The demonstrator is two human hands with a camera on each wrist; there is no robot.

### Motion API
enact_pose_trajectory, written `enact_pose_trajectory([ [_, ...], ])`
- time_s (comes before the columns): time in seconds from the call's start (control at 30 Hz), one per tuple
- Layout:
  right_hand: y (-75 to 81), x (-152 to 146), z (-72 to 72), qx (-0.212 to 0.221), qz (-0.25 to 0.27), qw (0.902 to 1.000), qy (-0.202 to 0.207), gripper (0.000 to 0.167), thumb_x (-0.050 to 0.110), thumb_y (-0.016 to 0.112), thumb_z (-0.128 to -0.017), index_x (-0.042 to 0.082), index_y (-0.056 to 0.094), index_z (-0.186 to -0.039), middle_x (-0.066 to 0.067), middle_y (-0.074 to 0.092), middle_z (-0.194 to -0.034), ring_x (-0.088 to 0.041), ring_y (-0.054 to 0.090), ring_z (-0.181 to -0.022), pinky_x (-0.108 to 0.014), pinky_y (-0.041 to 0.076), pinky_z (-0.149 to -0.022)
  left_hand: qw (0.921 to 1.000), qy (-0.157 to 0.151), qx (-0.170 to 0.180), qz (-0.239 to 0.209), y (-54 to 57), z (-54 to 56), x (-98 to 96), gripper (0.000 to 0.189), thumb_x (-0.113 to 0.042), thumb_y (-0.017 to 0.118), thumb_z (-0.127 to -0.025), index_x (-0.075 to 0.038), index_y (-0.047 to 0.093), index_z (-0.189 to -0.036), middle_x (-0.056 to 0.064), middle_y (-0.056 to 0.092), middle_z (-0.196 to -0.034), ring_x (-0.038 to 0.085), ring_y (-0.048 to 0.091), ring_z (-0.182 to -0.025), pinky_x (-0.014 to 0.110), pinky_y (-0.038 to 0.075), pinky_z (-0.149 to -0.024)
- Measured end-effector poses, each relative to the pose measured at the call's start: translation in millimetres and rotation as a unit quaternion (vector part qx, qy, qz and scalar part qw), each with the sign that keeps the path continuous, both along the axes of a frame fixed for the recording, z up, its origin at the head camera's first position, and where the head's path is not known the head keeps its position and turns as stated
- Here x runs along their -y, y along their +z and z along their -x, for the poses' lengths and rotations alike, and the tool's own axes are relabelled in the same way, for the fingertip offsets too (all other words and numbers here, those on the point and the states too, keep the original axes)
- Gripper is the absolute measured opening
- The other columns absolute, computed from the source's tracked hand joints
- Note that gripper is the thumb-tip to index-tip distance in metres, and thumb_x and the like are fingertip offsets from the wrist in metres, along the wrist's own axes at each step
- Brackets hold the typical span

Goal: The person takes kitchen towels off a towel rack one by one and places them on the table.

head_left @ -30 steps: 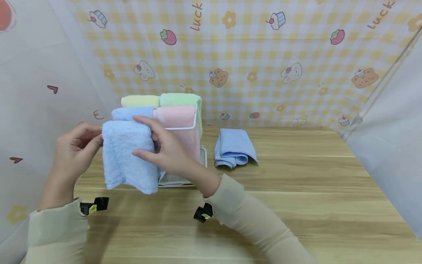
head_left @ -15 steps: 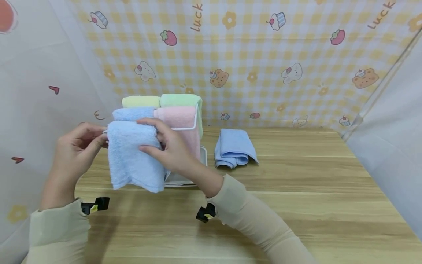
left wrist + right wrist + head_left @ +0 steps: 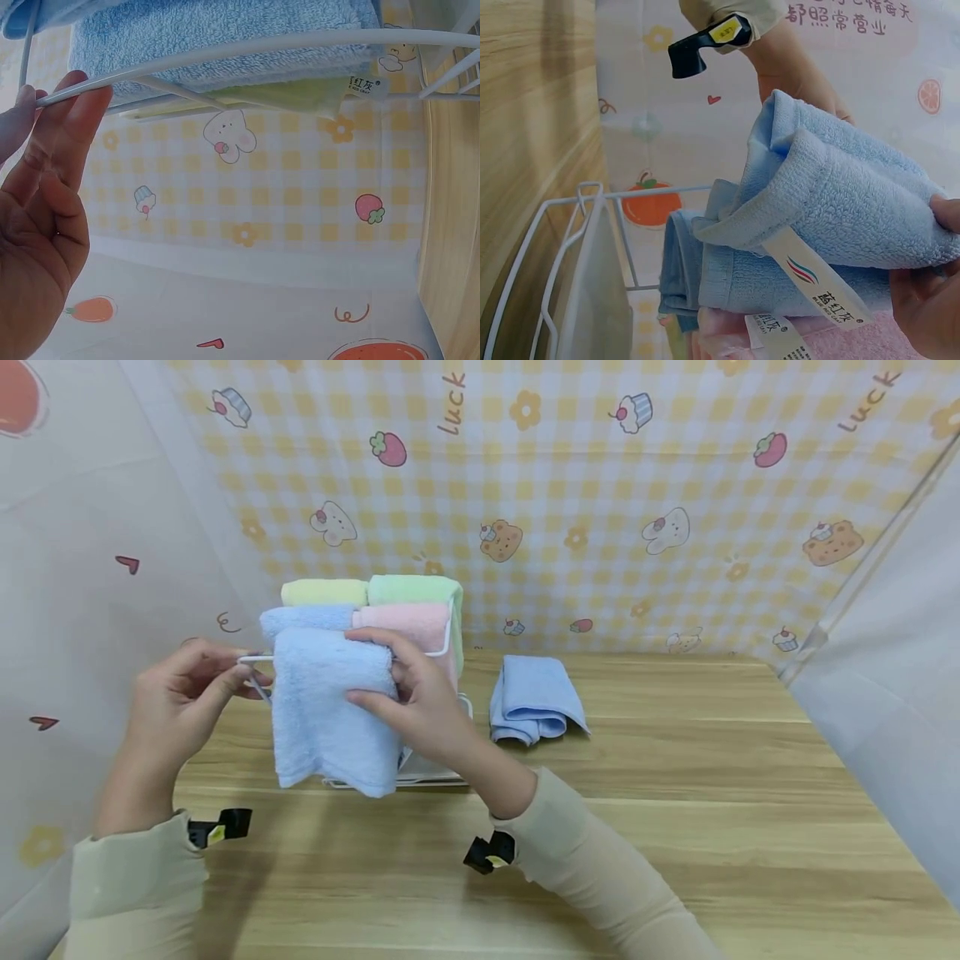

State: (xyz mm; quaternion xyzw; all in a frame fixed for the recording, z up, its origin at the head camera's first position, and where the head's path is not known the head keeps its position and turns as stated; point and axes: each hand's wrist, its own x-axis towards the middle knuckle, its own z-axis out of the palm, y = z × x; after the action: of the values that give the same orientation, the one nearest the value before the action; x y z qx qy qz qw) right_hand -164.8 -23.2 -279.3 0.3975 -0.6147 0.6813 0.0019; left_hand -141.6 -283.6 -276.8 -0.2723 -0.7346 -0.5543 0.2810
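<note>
Wooden table (image 3: 675,827); right hand (image 3: 431,702) grips blue towel (image 3: 326,714); left hand (image 3: 180,697), just beside towel, pinches white bar (image 3: 300,40).

1 cloth (image 3: 537,693) R of rack (image 3: 433,767)

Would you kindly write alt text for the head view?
A person's right hand holds a light blue towel; the left hand pinches a white rack's bar. Four more towels hang behind; a folded blue cloth lies to the right.
</note>
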Motion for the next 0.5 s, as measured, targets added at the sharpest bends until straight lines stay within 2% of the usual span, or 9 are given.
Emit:
enact_pose_trajectory([
  [0.17, 3.3, -6, -2.6, -0.005, 0.016, 0.9999, -0.001, 0.056, -0.01, 0.065, -0.089, 0.001, 0.043, -0.14, -0.028, 0.061, -0.111, -0.017, 0.063, -0.095, -0.027, 0.062, -0.079, 0.9969, 0.057, 0.006, 0.054, 1.8, -2.4, -0.6, 0.009, 0.02, 0.055, -0.09, 0.023, 0.058, -0.098, -0.016, 0.074, -0.088, -0.001, 0.071, -0.072, 0.011, 0.059, -0.068],
  [0.27, 6.6, -11, -4.2, -0.005, 0.027, 0.9996, 0.001, 0.057, -0.012, 0.064, -0.089, 0.0, 0.042, -0.14, -0.029, 0.059, -0.114, -0.021, 0.064, -0.098, -0.03, 0.062, -0.08, 0.9959, 0.066, 0.007, 0.062, 1.8, -2.8, -0.8, 0.01, 0.02, 0.055, -0.09, 0.024, 0.058, -0.098, -0.018, 0.074, -0.088, -0.002, 0.071, -0.072, 0.012, 0.059, -0.068],
  [0.43, 11.4, -21, -6.5, -0.009, 0.044, 0.999, -0.006, 0.058, -0.014, 0.063, -0.088, -0.002, 0.041, -0.141, -0.029, 0.058, -0.12, -0.021, 0.064, -0.101, -0.032, 0.062, -0.081, 0.9994, 0.027, 0.006, 0.021, 1.0, -1.9, -1.0, 0.011, 0.021, 0.054, -0.089, 0.025, 0.057, -0.098, -0.009, 0.076, -0.086, 0.002, 0.071, -0.072, 0.012, 0.059, -0.069],
  [0.5, 12.4, -26, -6.6, -0.011, 0.047, 0.9988, -0.009, 0.059, -0.015, 0.062, -0.088, -0.002, 0.04, -0.141, -0.029, 0.057, -0.122, -0.02, 0.064, -0.101, -0.033, 0.062, -0.082, 0.9994, 0.026, 0.006, 0.02, 1.0, -2.1, -1.0, 0.009, 0.021, 0.054, -0.089, 0.025, 0.057, -0.097, -0.008, 0.076, -0.087, 0.002, 0.072, -0.072, 0.012, 0.059, -0.069],
])
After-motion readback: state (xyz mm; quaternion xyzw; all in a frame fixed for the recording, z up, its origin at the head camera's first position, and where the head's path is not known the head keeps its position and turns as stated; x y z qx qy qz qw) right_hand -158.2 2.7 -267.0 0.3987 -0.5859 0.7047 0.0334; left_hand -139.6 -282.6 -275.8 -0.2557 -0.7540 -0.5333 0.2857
